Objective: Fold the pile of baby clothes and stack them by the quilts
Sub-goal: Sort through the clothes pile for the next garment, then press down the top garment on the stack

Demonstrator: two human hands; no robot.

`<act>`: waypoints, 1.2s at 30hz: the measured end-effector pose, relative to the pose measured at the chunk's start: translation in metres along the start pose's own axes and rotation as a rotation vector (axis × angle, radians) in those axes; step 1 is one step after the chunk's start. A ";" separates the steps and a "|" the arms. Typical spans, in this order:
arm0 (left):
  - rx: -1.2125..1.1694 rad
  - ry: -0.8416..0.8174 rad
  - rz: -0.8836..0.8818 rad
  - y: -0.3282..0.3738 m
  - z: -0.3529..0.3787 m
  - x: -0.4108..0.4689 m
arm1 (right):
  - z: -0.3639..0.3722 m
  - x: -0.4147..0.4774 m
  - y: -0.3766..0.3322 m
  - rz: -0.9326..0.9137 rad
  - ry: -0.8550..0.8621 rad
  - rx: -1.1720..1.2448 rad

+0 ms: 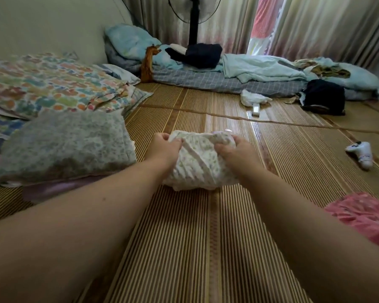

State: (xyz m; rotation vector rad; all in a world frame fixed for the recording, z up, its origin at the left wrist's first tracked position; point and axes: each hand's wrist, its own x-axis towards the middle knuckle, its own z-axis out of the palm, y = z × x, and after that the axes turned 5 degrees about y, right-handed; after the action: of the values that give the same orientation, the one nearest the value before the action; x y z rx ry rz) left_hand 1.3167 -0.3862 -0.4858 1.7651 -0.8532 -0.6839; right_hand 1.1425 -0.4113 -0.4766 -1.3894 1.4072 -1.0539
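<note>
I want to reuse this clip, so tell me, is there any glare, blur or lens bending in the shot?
Head view: window light glares off the woven mat; wide-angle lens bows the wall and edges, stretching the forearms; left hand, right hand and floral garment are slightly soft; corners dim.

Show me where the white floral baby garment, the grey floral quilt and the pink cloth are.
white floral baby garment point(195, 169), head view, middle of bundle
grey floral quilt point(68, 143), head view, top face
pink cloth point(363, 217), head view, centre
</note>
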 end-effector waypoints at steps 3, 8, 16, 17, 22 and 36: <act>0.145 0.071 -0.033 -0.002 0.018 0.038 | 0.022 0.048 0.014 -0.021 0.014 -0.165; 0.429 -0.040 0.044 -0.043 0.056 0.068 | 0.047 0.096 0.063 -0.155 -0.034 -0.424; 0.841 -0.109 0.115 -0.072 0.074 0.084 | 0.067 0.114 0.090 -0.197 -0.218 -1.087; 0.824 -0.125 0.126 -0.070 0.072 0.084 | 0.066 0.114 0.085 -0.189 -0.226 -1.098; 0.797 -0.199 0.173 -0.045 0.053 0.056 | 0.028 0.074 0.060 -0.326 -0.049 -0.987; 0.734 -0.675 0.770 -0.025 0.111 -0.253 | -0.203 -0.217 0.107 -0.098 0.210 -0.912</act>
State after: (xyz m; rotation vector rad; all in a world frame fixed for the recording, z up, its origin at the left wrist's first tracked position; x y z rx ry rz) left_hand 1.0875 -0.2369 -0.5307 1.5780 -2.3210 -0.4488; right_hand 0.9180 -0.1940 -0.5221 -2.0293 2.1344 -0.6221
